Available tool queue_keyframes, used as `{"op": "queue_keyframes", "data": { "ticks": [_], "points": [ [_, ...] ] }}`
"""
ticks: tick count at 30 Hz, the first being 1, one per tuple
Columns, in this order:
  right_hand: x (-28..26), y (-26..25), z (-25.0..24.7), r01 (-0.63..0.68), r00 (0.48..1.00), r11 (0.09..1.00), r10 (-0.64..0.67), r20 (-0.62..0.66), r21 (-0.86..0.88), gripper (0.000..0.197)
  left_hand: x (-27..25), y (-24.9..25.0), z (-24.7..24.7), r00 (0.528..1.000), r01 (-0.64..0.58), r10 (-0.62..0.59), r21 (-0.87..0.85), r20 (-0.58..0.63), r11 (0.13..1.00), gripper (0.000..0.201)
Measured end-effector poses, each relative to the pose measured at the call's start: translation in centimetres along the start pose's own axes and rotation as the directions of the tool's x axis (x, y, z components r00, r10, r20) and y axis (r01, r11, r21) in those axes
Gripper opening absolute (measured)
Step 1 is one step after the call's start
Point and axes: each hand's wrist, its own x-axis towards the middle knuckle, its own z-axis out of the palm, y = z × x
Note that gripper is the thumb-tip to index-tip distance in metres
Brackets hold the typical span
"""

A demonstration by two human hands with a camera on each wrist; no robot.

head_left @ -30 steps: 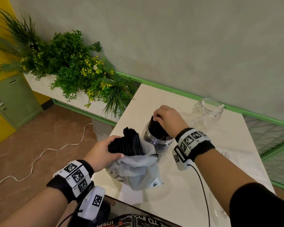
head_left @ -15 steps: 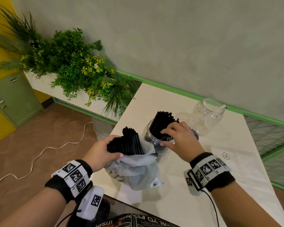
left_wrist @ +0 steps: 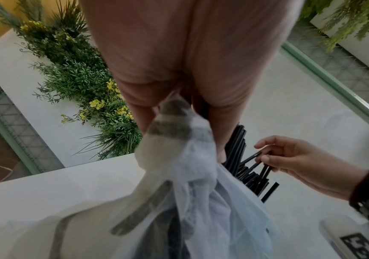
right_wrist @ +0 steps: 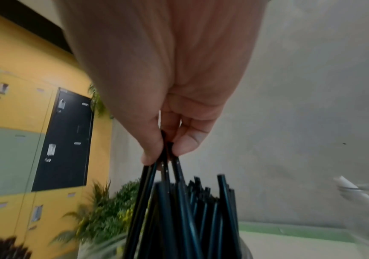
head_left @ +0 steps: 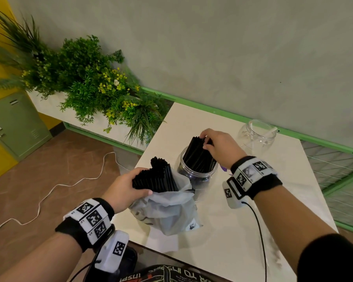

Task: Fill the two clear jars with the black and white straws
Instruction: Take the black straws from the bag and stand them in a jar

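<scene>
A bundle of black straws (head_left: 155,178) is gripped by the left hand (head_left: 124,188) at the mouth of a translucent plastic bag (head_left: 167,210), the fingers curled round bundle and bag together; the bag is slumped on the white table (head_left: 283,190) close to its left edge, beyond which the brown floor (head_left: 49,169) lies open. Just beside the bag, to its right, a clear jar (head_left: 196,176) is stood upright and is packed with black straws (head_left: 198,155) that lean left and rise well above its rim; the tops of a few of these are pinched between thumb and fingertips of the right hand (head_left: 220,147), as is shown plainly in the right wrist view (right_wrist: 168,154). A second clear jar (head_left: 257,135) is set near the far edge of the table, apart from the first, with a white straw (head_left: 272,130) seen at its mouth; bare tabletop is left between the two jars and to the right of the right forearm. Green plants (head_left: 86,84) are banked along the wall past the table's left corner; a white cable (head_left: 49,188) is trailed across the floor.
</scene>
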Motion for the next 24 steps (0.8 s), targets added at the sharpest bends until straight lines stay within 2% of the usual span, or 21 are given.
{"op": "queue_keyframes", "data": {
  "ticks": [2,3,6,9,11,15,19,22,24],
  "points": [
    [0.1,-0.3,0.7,-0.030,0.996,0.999,0.031,0.082,-0.010,0.032,0.0,0.0,0.0,1.000,0.004,-0.004,0.003,-0.001,1.000,0.050],
    [0.0,-0.2,1.1,-0.038,0.996,0.999,0.039,0.081,-0.007,0.035,0.0,0.0,0.0,1.000,0.007,-0.007,0.004,-0.001,1.000,0.050],
    [-0.6,0.3,1.5,-0.013,0.995,0.998,0.020,-0.094,0.066,0.037,-0.1,0.0,-0.1,1.000,0.005,-0.005,0.011,-0.003,1.000,0.050],
    [-1.7,1.1,1.3,0.020,0.960,0.994,0.011,-0.280,0.107,0.024,-0.1,-0.1,-0.1,1.000,-0.002,0.002,0.017,-0.003,1.000,0.051],
    [-2.7,1.7,1.4,0.039,0.941,0.993,0.000,-0.337,0.110,0.014,0.0,-0.1,-0.2,1.000,-0.002,0.002,0.021,-0.004,1.000,0.050],
    [-4.9,2.3,3.2,0.047,0.951,0.988,0.002,-0.309,0.150,0.016,0.1,0.0,-0.1,1.000,0.012,-0.012,0.015,0.001,1.000,0.051],
    [-6.4,2.2,5.3,0.099,0.956,0.995,-0.089,-0.279,0.023,0.041,0.3,0.0,-0.1,1.000,0.016,-0.016,0.010,0.000,1.000,0.051],
    [-6.0,2.0,5.9,0.057,0.949,0.997,-0.039,-0.313,0.046,0.050,0.3,-0.1,0.0,1.000,0.015,-0.015,0.000,0.004,1.000,0.050],
    [-5.3,1.3,6.1,0.014,0.956,0.999,0.000,-0.293,0.048,0.054,0.3,-0.1,0.1,1.000,0.012,-0.012,-0.002,0.005,1.000,0.051]
  ]
}}
